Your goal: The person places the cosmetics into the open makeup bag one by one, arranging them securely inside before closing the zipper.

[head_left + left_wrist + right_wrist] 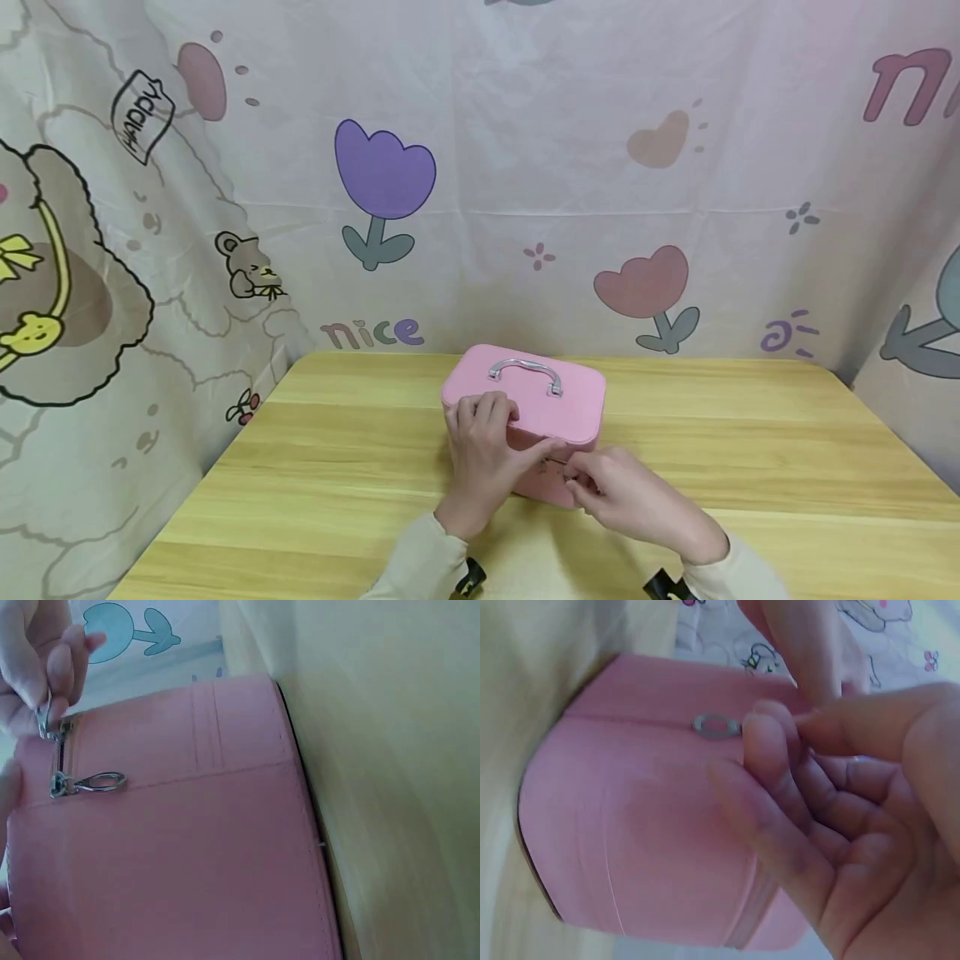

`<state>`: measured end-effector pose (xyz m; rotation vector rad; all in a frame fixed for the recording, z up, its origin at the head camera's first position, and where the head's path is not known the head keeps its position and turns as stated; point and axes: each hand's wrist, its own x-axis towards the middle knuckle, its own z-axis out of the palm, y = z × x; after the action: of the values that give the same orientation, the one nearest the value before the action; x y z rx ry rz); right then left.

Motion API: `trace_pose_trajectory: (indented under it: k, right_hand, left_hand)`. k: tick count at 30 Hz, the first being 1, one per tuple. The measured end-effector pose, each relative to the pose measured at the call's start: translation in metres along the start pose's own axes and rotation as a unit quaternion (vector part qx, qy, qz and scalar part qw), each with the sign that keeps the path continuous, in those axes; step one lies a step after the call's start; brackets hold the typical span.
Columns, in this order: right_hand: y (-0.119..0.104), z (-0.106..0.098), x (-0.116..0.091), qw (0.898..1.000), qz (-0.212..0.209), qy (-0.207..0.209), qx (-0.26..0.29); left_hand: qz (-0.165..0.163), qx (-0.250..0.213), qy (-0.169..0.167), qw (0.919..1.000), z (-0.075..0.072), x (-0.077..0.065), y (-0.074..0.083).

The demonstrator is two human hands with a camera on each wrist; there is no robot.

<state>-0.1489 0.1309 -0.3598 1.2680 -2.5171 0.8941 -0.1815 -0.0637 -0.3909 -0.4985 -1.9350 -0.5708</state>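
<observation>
A pink box-shaped case (555, 408) with a silver carry handle (525, 365) on its lid stands on the table. My left hand (483, 450) grips its front left edge, fingers bent over the lid and thumb stretched along the front. At the front seam, my right hand (626, 492) pinches a metal zipper pull (45, 720) between thumb and fingers. A second zipper pull (101, 781) hangs loose on the seam a short way off, and a short dark zipper stretch shows between the two. The lid lies down on the case. In the right wrist view, fingers cover the pinched pull.
The wooden table (337, 492) extends to both sides of the case. Behind it hangs a printed cloth (510, 150) with tulips and bears. Black straps (468, 577) show at the sleeves.
</observation>
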Motion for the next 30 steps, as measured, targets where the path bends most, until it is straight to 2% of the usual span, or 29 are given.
trace_pose_trajectory:
  k: [8, 12, 15, 19, 21, 22, 23, 24, 25, 26, 27, 28, 30]
  right_hand:
    - [-0.008, 0.024, 0.004, 0.994, 0.008, 0.094, -0.064]
    - [-0.011, 0.027, 0.007, 0.987, 0.007, 0.128, -0.099]
    - [-0.012, 0.024, 0.010, 0.986, 0.010, 0.120, -0.114]
    - [-0.014, 0.012, 0.011, 0.992, 0.025, 0.061, -0.107]
    - [-0.015, 0.003, 0.010, 0.996, 0.030, 0.028, -0.079]
    - [-0.015, -0.002, 0.010, 0.997, 0.033, 0.018, -0.062]
    - [-0.016, -0.008, 0.009, 0.998, 0.039, 0.014, -0.043]
    - [-0.016, -0.014, 0.008, 0.999, 0.047, 0.012, -0.020]
    - [-0.015, -0.021, 0.008, 0.998, 0.058, 0.019, 0.000]
    - [-0.012, -0.027, 0.008, 0.997, 0.074, 0.036, 0.013]
    - [-0.009, -0.033, 0.010, 0.994, 0.088, 0.063, 0.018]
    - [-0.004, -0.039, 0.013, 0.990, 0.109, 0.091, 0.021]
    - [0.010, -0.048, 0.023, 0.978, 0.151, 0.142, 0.028]
  left_hand:
    - [0.000, 0.001, 0.017, 0.9998, 0.004, 0.000, 0.004]
    - [-0.003, -0.006, 0.025, 0.9996, 0.004, 0.004, 0.004]
    - [-0.009, -0.009, 0.024, 0.9996, 0.004, 0.007, 0.004]
    - [-0.026, -0.024, -0.004, 0.9994, 0.000, 0.009, 0.005]
    - [-0.054, -0.072, -0.024, 0.9957, -0.006, 0.010, 0.004]
    - [-0.076, -0.106, -0.030, 0.9911, -0.011, 0.010, 0.003]
    - [-0.112, -0.145, -0.038, 0.9823, -0.017, 0.011, 0.003]
    - [-0.155, -0.190, -0.049, 0.9683, -0.024, 0.012, 0.002]
    - [-0.204, -0.237, -0.059, 0.9480, -0.032, 0.013, 0.001]
    - [-0.256, -0.283, -0.071, 0.9216, -0.040, 0.014, 0.001]
    - [-0.309, -0.337, -0.090, 0.8847, -0.048, 0.015, 0.000]
    - [-0.364, -0.400, -0.113, 0.8335, -0.056, 0.014, 0.000]
    - [-0.464, -0.508, -0.172, 0.7045, -0.069, 0.010, 0.001]
